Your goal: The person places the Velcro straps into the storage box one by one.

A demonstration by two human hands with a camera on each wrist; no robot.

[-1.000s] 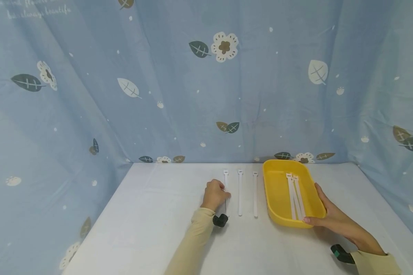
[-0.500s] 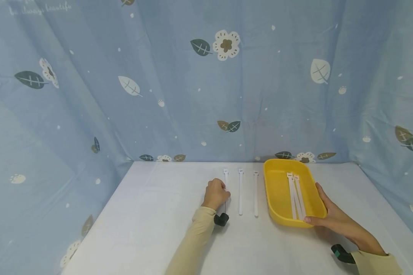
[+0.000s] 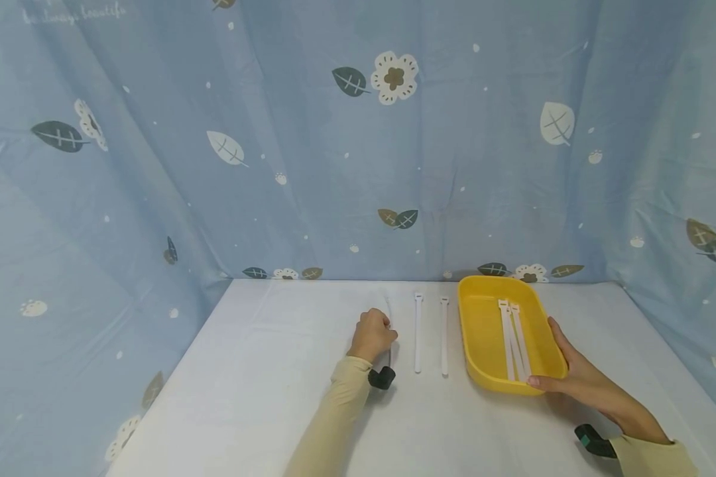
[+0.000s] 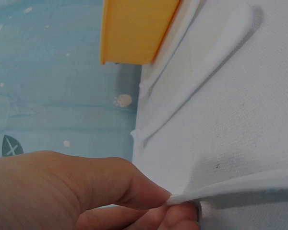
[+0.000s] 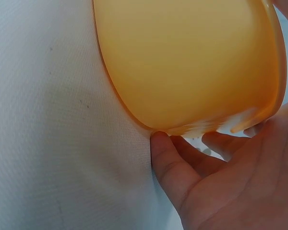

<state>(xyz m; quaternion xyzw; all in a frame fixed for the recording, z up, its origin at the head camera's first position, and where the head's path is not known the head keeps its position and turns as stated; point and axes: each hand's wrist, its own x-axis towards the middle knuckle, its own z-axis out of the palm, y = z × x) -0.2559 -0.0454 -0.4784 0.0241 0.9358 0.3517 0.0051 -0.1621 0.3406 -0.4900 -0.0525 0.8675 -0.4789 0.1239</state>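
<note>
Between the thumb and fingers of my left hand (image 3: 372,336) is a thin white cable tie (image 4: 235,186), pinched along its length. In the head view its far end shows edge-on beyond the knuckles, and its middle is hidden by the hand. Just right of it lie two more white cable ties, a nearer one (image 3: 417,334) and a farther one (image 3: 444,338), side by side on the table. My right hand (image 3: 581,377) grips the yellow tray (image 3: 482,338) at its near right corner, thumb on the rim and fingers along the outer wall. Several cable ties (image 3: 513,344) lie lengthwise inside the tray.
A white cloth covers the table (image 3: 262,384). Behind and beside it hangs a blue curtain (image 3: 310,165) with leaves and flowers, meeting the table's back edge close behind the tray. Black camera mounts (image 3: 382,378) sit at both wrists.
The cable tie in my left hand has twisted from lying flat to edge-on, its far end tipping slightly left. The left hand has shifted slightly; the right hand and tray stay put.
</note>
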